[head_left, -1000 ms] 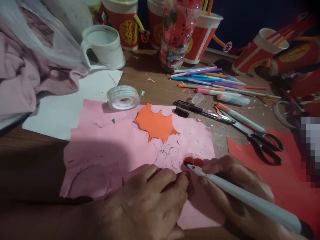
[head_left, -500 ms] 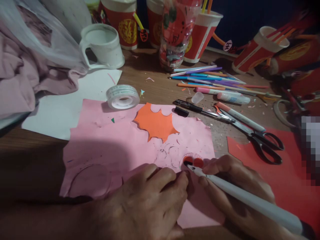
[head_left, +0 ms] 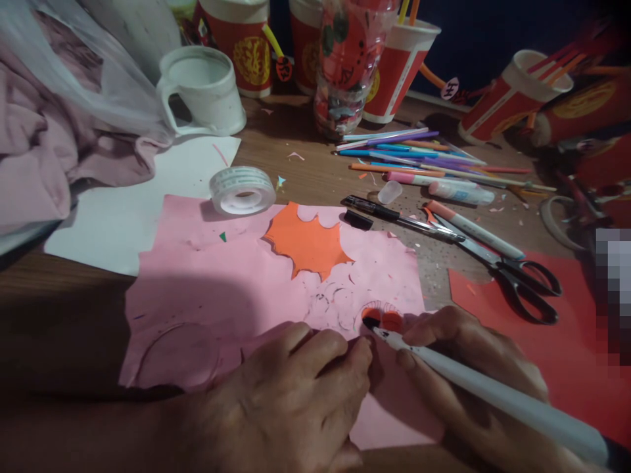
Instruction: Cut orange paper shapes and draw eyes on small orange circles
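Observation:
My right hand (head_left: 473, 374) grips a white marker (head_left: 493, 384), whose dark tip meets a small cutout with two orange-red circles (head_left: 392, 320); part of the left circle is black. Close by on the left, my left hand (head_left: 300, 387) rests with fingers curled and pressed together, fingertips beside the cutout. What lies under those fingers is hidden. Both hands are over a pink sheet (head_left: 187, 289) with pencilled circles and scribbles. On this sheet, beyond my hands, lies a spiky orange paper shape (head_left: 310, 243).
A tape roll (head_left: 241, 190) sits at the sheet's far edge, near a white mug (head_left: 202, 92). Scissors (head_left: 517, 276) lie across red paper (head_left: 566, 355) at right, beside a black pen (head_left: 394, 213) and several coloured sticks (head_left: 409, 154). Red cups (head_left: 404, 66) stand behind.
The marker and my right hand have shifted very slightly to the right, with the tip still at the left circle. My left hand stays in place.

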The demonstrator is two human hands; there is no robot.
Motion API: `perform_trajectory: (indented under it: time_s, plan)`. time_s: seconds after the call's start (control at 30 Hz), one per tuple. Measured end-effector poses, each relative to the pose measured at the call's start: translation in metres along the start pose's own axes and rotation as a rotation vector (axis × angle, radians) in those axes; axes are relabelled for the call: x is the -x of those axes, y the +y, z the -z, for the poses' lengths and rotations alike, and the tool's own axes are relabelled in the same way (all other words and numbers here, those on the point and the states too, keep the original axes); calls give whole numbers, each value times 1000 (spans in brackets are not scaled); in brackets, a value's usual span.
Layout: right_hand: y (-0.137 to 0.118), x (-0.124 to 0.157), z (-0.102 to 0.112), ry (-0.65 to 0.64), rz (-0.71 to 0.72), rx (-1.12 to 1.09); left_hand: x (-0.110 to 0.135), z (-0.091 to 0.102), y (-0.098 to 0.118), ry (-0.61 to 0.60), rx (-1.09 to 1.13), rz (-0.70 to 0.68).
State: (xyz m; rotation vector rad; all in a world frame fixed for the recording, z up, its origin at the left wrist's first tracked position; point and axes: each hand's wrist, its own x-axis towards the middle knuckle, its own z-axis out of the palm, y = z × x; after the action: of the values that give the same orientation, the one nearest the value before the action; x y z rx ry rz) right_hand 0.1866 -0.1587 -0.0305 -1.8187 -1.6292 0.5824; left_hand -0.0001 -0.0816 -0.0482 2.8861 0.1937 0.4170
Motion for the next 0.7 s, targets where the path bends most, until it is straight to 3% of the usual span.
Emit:
perform_trajectory:
  time_s: [0.13,0.37,0.57,0.7]
  plan:
    - [1,0,0,-15,13,-22,-1,3,4,-36,22,82]
    - [-1,-1,2,18,-7,8,-1,2,0,-3,19,25]
    - [2,2,10,39,-5,97,-1,4,5,-37,31,75]
    - [3,1,13,-10,24,144,-1,3,2,-8,12,27]
